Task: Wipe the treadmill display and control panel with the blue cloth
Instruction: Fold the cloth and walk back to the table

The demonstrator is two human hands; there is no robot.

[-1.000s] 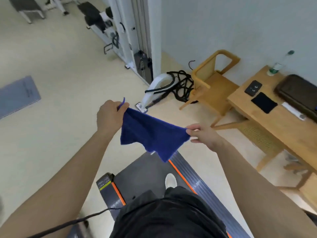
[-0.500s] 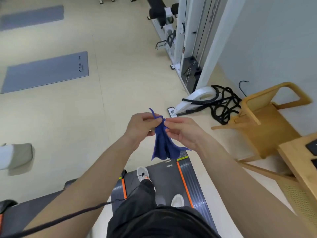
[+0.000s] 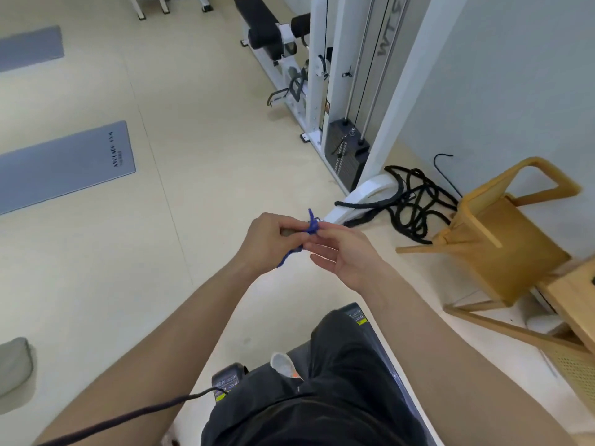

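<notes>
between both hands, blue cloth (image 3: 311,227)

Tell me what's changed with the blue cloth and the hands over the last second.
The hands came together: a second ago they held the cloth stretched wide between them; now it is bunched into a small wad, mostly hidden, pinched by the left hand with the right hand at its top, palm open. The view also swung left, and the table slid mostly out of frame. Both hands stay on the cloth, above the treadmill.
</notes>
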